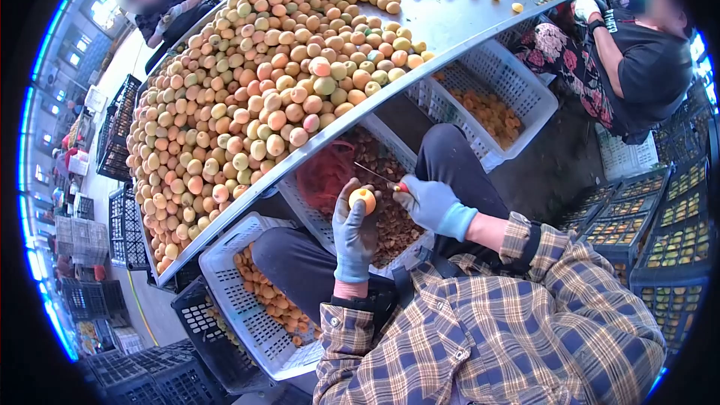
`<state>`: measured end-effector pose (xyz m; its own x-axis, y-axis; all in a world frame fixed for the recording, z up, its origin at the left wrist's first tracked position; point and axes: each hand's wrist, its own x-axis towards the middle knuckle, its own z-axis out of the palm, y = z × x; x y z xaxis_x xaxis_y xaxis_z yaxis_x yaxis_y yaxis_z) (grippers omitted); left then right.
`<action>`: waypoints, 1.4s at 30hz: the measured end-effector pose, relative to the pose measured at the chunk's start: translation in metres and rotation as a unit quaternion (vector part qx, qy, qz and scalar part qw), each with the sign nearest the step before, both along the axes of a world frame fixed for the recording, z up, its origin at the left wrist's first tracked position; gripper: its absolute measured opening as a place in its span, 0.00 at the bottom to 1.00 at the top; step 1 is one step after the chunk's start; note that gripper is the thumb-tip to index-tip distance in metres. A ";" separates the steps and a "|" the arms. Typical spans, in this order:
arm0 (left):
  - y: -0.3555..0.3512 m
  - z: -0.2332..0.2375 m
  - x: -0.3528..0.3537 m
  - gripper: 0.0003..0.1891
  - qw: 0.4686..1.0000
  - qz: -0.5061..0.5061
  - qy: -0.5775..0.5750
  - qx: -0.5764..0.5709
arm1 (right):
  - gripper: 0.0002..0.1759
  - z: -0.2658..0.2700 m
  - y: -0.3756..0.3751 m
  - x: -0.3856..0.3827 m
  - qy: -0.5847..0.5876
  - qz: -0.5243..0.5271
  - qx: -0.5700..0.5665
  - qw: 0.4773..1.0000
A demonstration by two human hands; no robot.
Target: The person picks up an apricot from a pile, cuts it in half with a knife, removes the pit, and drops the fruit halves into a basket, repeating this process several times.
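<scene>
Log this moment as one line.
left hand: holding fruit | right hand: gripping red-handled tool | blade: apart from held fruit | table: fruit heap

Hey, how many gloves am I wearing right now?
2. One is on your left hand, which holds a yellow-orange fruit; the other is on your right hand, closed around a red-handled knife. Both show; neither is hidden.
</scene>
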<state>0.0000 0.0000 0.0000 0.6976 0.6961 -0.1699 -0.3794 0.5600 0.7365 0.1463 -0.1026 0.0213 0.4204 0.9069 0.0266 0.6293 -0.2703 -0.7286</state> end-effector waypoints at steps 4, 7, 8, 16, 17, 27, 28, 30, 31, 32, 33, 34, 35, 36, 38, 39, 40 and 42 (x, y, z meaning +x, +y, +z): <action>-0.004 0.003 0.007 0.27 0.988 -0.027 -0.128 -0.080 | 0.18 0.004 -0.021 -0.013 0.209 0.042 0.008 0.977; -0.003 0.008 0.003 0.27 0.984 -0.029 -0.137 -0.114 | 0.18 0.008 -0.023 -0.021 0.208 0.055 -0.009 0.977; -0.004 0.009 0.003 0.26 0.984 -0.023 -0.130 -0.120 | 0.18 0.009 -0.024 -0.023 0.200 0.062 -0.026 0.977; -0.019 0.001 0.011 0.22 0.993 -0.026 -0.108 -0.047 | 0.19 -0.009 -0.012 -0.030 0.199 0.043 -0.046 0.978; -0.019 -0.002 0.010 0.22 0.992 -0.031 -0.109 -0.046 | 0.19 -0.013 -0.010 -0.029 0.199 0.038 -0.051 0.978; -0.003 -0.024 0.008 0.25 0.968 -0.030 -0.147 -0.201 | 0.16 -0.019 -0.016 -0.043 0.217 0.064 -0.047 0.973; -0.007 -0.021 0.010 0.26 0.973 -0.048 -0.144 -0.175 | 0.15 -0.026 -0.017 -0.049 0.179 0.047 -0.057 0.981; -0.015 -0.020 0.015 0.25 0.977 -0.061 -0.106 -0.175 | 0.15 -0.031 -0.006 -0.045 0.188 0.028 -0.042 0.981; -0.016 -0.024 0.016 0.25 0.981 -0.058 -0.081 -0.164 | 0.14 -0.029 -0.002 -0.042 0.198 0.007 -0.029 0.980; -0.014 -0.028 0.014 0.24 0.980 -0.054 -0.069 -0.179 | 0.18 -0.026 0.000 -0.034 0.206 0.011 -0.085 0.975; -0.010 -0.031 0.013 0.24 0.980 -0.055 -0.069 -0.179 | 0.18 -0.024 0.002 -0.030 0.206 0.010 -0.085 0.975; -0.006 -0.033 0.013 0.24 0.991 -0.047 -0.049 -0.115 | 0.18 -0.023 0.003 -0.027 0.203 0.026 -0.087 0.975; -0.002 -0.036 0.012 0.24 0.997 -0.039 -0.029 -0.052 | 0.18 -0.023 0.004 -0.026 0.202 0.042 -0.090 0.974; 0.000 -0.029 0.010 0.22 0.998 -0.038 -0.025 -0.044 | 0.18 -0.023 0.003 -0.026 0.195 0.044 -0.096 0.975; 0.005 -0.036 0.006 0.22 0.976 -0.046 -0.093 -0.192 | 0.18 -0.019 -0.007 -0.033 0.175 0.048 -0.112 0.977; 0.005 -0.035 0.008 0.22 0.959 -0.027 -0.128 -0.253 | 0.19 -0.016 -0.010 -0.036 0.151 0.051 -0.122 0.980; 0.002 -0.034 0.008 0.22 0.959 -0.027 -0.129 -0.253 | 0.20 -0.019 -0.011 -0.038 0.129 0.046 -0.136 0.981; -0.005 -0.028 0.011 0.25 0.961 -0.066 -0.113 -0.245 | 0.20 -0.019 -0.007 -0.034 0.116 0.037 -0.130 0.984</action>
